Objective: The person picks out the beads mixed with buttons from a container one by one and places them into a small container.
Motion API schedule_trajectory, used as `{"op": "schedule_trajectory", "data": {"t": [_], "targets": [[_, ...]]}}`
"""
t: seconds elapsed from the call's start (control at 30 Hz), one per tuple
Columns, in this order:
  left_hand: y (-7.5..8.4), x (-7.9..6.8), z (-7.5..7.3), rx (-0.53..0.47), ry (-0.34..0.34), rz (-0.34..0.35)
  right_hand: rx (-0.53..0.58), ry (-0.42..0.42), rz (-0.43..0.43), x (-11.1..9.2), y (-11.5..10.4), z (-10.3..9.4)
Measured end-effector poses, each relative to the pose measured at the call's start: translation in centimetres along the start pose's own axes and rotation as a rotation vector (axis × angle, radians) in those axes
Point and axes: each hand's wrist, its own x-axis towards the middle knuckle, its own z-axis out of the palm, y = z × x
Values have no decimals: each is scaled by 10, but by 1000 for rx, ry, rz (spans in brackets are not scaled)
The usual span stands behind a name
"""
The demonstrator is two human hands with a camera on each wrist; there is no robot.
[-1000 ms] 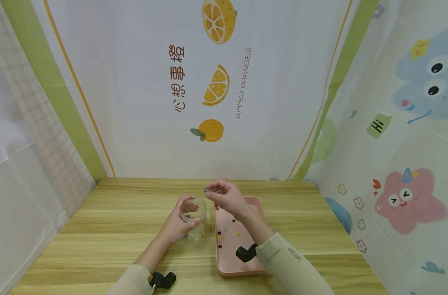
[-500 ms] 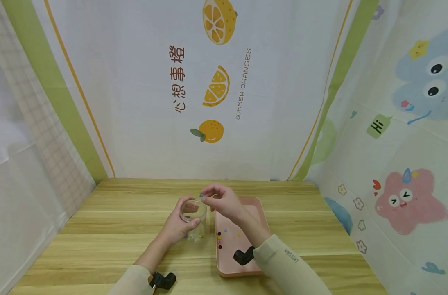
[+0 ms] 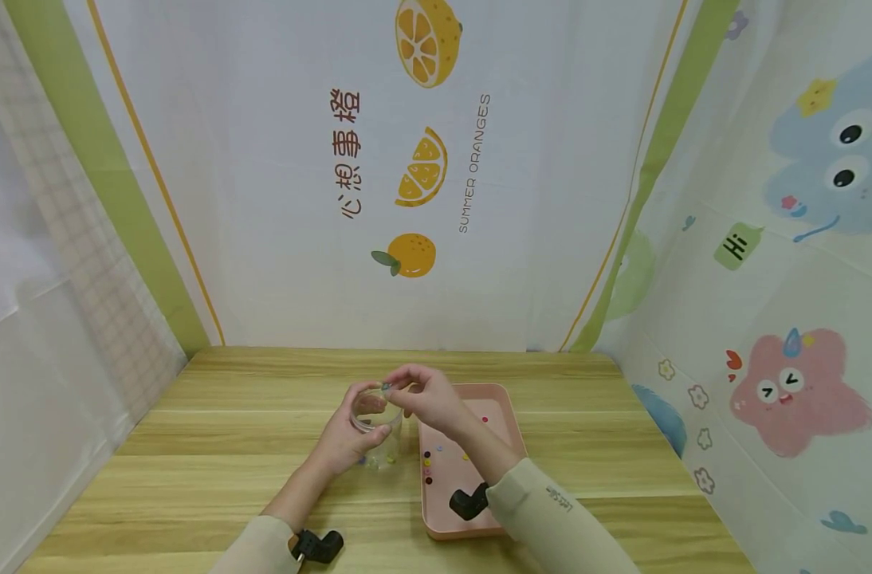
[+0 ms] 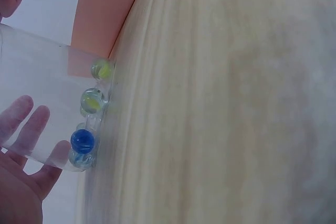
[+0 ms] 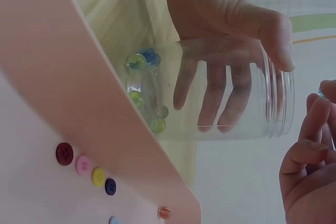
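Note:
A clear screw-neck jar (image 3: 380, 445) stands upright on the table, gripped round its upper part by my left hand (image 3: 344, 437). Inside, several glass marbles lie at the bottom, among them a blue marble (image 4: 82, 141) and a yellow-green marble (image 5: 158, 125). My right hand (image 3: 427, 400) pinches a small bluish marble (image 3: 386, 387) between thumb and fingertips, right at the far right of the jar's mouth. Most of that marble is hidden by the fingers in the right wrist view.
Close to the jar's right is a pink tray (image 3: 436, 522). Scattered in it are several buttons, including a dark red button (image 5: 64, 153) and a pink button (image 5: 83, 164), plus an orange-brown round piece (image 5: 164, 212) by its wall. My right forearm crosses over the tray.
My right hand has come left and slightly down with the marble, from over the tray's far left corner to the jar's rim. My left hand and the jar keep their place.

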Motion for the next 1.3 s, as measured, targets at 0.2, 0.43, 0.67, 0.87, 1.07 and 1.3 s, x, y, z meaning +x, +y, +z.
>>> {"op": "schedule_trajectory", "data": {"t": [0.2, 0.43, 0.67, 0.87, 1.07, 1.3], "targets": [[0, 0, 0, 13, 6, -5, -27, -5, 4, 1, -1, 2], [1, 0, 0, 15, 12, -4, -15, -8, 10, 1, 1, 2], [0, 1, 0, 25, 11, 17, 15, -1, 8, 2, 6, -2], [0, 1, 0, 28, 10, 25, 13, 5, 12, 1, 9, -6], [-1, 1, 0, 20, 11, 31, 27, 13, 22, -1, 14, -12], [0, 1, 1, 6, 30, 34, 34, 41, 43, -4, 19, -21]]}}
